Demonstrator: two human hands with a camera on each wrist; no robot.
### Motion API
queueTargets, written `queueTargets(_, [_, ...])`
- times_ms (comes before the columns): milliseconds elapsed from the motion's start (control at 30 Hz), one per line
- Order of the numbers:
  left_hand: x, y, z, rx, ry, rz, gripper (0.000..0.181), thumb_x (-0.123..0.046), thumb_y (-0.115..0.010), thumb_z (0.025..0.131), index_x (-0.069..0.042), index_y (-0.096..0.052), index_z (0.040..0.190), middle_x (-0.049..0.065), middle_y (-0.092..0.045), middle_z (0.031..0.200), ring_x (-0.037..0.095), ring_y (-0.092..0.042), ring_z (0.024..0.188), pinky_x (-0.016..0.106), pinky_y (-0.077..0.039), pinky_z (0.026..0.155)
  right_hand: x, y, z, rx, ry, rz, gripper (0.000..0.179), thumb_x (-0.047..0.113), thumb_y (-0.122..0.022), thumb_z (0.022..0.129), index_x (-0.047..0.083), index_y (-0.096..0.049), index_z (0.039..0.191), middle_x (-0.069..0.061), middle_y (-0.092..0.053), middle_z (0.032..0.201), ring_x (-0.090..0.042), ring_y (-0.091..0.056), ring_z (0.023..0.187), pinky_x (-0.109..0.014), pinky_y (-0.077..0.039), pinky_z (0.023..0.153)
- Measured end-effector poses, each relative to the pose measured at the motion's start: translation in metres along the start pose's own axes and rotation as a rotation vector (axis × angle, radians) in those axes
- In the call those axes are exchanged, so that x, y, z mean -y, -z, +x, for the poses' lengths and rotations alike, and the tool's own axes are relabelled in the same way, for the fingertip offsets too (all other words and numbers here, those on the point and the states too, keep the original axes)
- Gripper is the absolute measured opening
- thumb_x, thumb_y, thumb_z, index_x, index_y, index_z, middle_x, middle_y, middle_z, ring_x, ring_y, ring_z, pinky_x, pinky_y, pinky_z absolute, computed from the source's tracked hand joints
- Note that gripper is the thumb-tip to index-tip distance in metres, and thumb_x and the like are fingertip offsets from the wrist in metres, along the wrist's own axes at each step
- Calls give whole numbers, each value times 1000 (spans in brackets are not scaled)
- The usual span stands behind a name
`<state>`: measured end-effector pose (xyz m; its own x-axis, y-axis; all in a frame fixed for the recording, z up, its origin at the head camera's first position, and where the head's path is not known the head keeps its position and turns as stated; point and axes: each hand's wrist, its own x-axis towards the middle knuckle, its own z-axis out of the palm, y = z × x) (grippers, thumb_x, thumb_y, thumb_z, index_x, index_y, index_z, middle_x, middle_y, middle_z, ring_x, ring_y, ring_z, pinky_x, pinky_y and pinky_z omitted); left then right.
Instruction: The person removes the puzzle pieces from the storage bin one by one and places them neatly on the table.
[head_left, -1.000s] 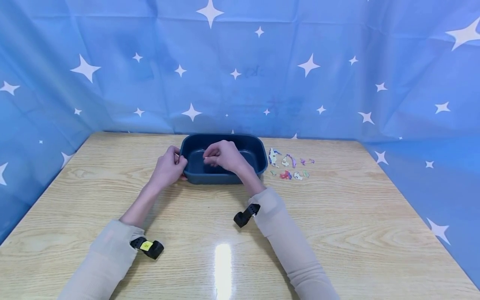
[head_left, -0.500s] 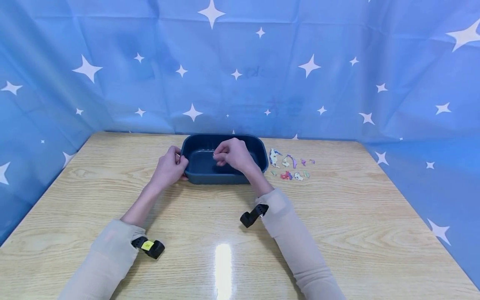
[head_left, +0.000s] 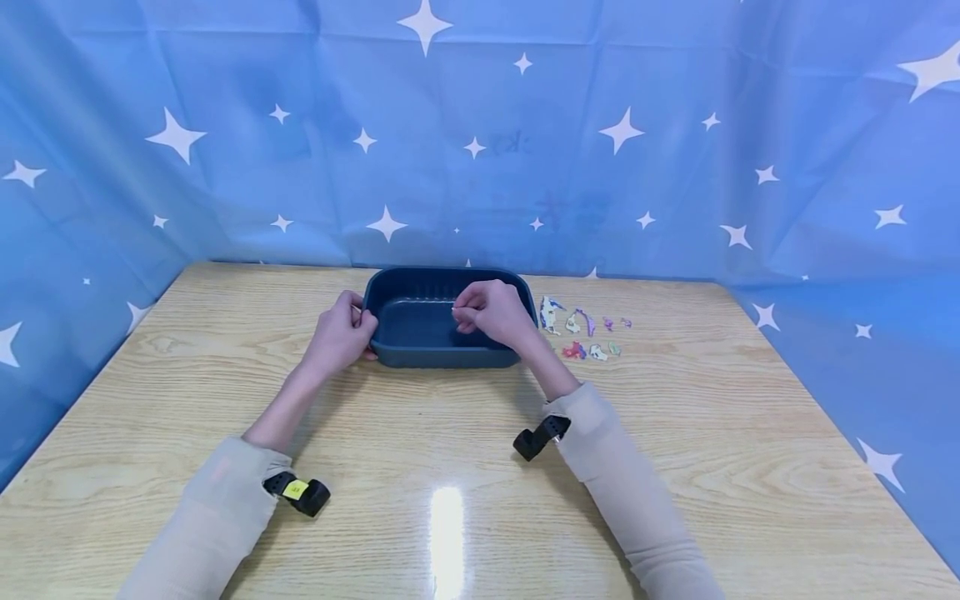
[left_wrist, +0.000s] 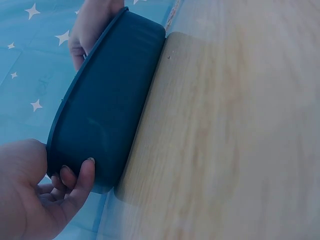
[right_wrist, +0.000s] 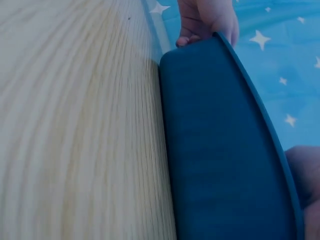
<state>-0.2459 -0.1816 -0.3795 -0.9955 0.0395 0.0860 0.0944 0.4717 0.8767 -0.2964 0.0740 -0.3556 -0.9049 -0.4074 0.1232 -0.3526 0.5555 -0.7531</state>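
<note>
A dark blue rectangular tub stands on the wooden table, near its back edge. At the tub's left end my left hand grips the rim, and in the left wrist view its curled fingers press the outer wall. My right hand is over the right half of the tub, thumb and fingers pinched together. A tiny whitish piece shows at those fingertips; its kind is too small to tell. In the right wrist view the tub's wall hides most of this hand.
Right of the tub, several small flat cutout pieces lie in two rows: a white-and-blue one, a purple curved one, a red one and others. A blue star-patterned curtain hangs behind the table.
My right hand has moved rightward over the tub, from near its middle to its right part, fingers still pinched. The left hand keeps its grip on the rim, and the tub stays in place.
</note>
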Motion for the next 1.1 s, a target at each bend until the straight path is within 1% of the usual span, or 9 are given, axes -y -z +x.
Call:
queueTargets(167, [0,0,0,-1,-3,4,29,-8,-44,100,10,-46,124,14,-55,85,27,-69,59,36,-65,59,-5,13,-8,-18,10,-25,10,12,-68,97,4,-72,98,-8,-74,85,-18,-73,73,-32,-63,76])
queueTargets(267, [0,0,-1,-3,-4,2,29,-8,-44,100,10,-46,124,14,-54,84,27,-69,59,37,-65,59,-8,22,-12,-37,21,-9,11,12,-68,97,2,-71,100,-13,-73,88,-23,-73,75,-38,-64,77])
queueTargets(433, [-2,0,-1,-10,-4,-3,29,-8,-44,100,10,-47,123,12,-54,83,28,-69,59,37,-65,59,-10,38,-23,-65,6,45,14,13,-67,98,0,-69,102,-23,-71,95,-32,-71,78,-47,-63,78])
queueTargets(533, [-2,-1,-1,-16,-5,-2,28,-8,-44,99,10,-47,121,11,-54,82,28,-69,58,37,-65,59,-13,48,-30,-88,4,61,14,13,-68,98,0,-69,102,-25,-71,95,-34,-71,79,-43,-64,76])
queueTargets(633, [-3,-1,-1,-15,-1,0,27,-8,-44,100,9,-47,121,11,-53,81,29,-69,59,37,-65,59,-18,59,-36,-115,10,71,14,12,-69,97,-1,-69,100,-21,-72,91,-31,-72,76,-37,-64,71])
queueTargets(733, [-3,0,-1,-10,3,0,27,-8,-43,100,9,-46,121,11,-53,80,29,-69,59,36,-65,59,-26,70,-42,-137,12,75,16,13,-70,96,-2,-69,98,-18,-73,89,-30,-72,74,-38,-64,70])
queueTargets(867, [-3,0,-1,-7,4,-2,28,-8,-43,100,9,-46,121,11,-53,81,28,-69,58,36,-65,59,-37,84,-51,-150,-6,70,20,16,-71,96,-3,-68,98,-19,-72,88,-34,-71,75,-35,-64,69])
queueTargets(967, [-3,0,-1,-10,2,-2,28,-8,-43,100,10,-46,121,12,-54,81,27,-69,58,37,-65,59,-46,95,-58,-153,-41,58,22,18,-70,96,-3,-67,100,-21,-71,89,-30,-71,73,-27,-62,64])
queueTargets(1100, [-3,0,-1,-13,2,-4,28,-8,-43,99,10,-46,121,12,-54,82,27,-69,57,37,-65,59,-57,109,-68,-150,-90,26,24,21,-69,97,-2,-67,102,-22,-71,94,-22,-71,73,-27,-62,64])
